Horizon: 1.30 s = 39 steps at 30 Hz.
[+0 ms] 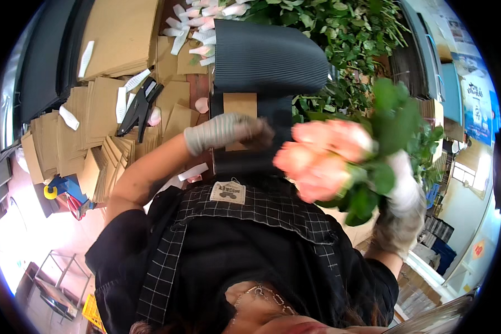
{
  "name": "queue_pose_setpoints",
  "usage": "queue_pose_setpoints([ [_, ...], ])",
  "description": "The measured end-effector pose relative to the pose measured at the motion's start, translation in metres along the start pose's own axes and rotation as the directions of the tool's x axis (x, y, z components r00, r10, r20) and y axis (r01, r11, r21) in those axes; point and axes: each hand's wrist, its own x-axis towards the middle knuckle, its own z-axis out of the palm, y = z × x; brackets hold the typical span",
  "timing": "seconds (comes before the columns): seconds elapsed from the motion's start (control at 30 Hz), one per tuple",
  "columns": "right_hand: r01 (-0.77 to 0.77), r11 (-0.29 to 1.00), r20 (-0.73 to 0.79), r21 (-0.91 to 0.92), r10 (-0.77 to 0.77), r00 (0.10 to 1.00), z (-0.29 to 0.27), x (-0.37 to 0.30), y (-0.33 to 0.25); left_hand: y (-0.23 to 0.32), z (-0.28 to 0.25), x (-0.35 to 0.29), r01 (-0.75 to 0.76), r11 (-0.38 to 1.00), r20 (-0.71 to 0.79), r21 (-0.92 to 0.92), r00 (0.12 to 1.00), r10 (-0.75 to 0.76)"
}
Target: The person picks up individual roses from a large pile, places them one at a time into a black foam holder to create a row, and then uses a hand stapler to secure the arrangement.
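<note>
My right hand, in a pale glove, grips a small bunch of peach-pink roses by its leafy stems. The blooms point left, and green leaves hide most of my fingers. My left hand, in a grey-white glove with darker fingertips, is over a brown cardboard piece. Motion blurs its fingers, so I cannot make out whether they hold anything. Under the cardboard lies a black corrugated sheet, its far part curling up.
Left of the sheet lie a black stapler-like tool and stacked cardboard pieces. Flower heads in white sleeves cluster at the far edge. Leafy stems pile at the far right. Red-handled scissors and yellow tape are near left.
</note>
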Motion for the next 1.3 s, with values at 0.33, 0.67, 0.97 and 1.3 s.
queue_pose_setpoints([
  [0.33,0.147,0.977,0.108,-0.153,-0.132,0.985,0.073,0.028,0.028,-0.052,-0.012,0.027,-0.063,0.115,-0.028,-0.991,0.957,0.288],
  [0.67,0.043,0.968,-0.411,-0.249,-0.146,0.9,0.084,-0.026,0.04,-0.031,-0.004,0.03,-0.087,0.127,-0.043,-0.988,0.948,0.316],
  [0.97,0.066,0.17,-0.16,0.983,0.63,0.76,0.069,-0.109,0.115,-0.049,-0.006,0.003,-0.152,0.416,-0.125,-0.897,0.988,0.093],
  [1.3,-0.047,0.959,-0.737,-0.281,-0.185,0.65,0.037,-0.079,0.066,-0.035,-0.004,0.007,-0.157,0.544,-0.188,-0.825,0.982,-0.002],
])
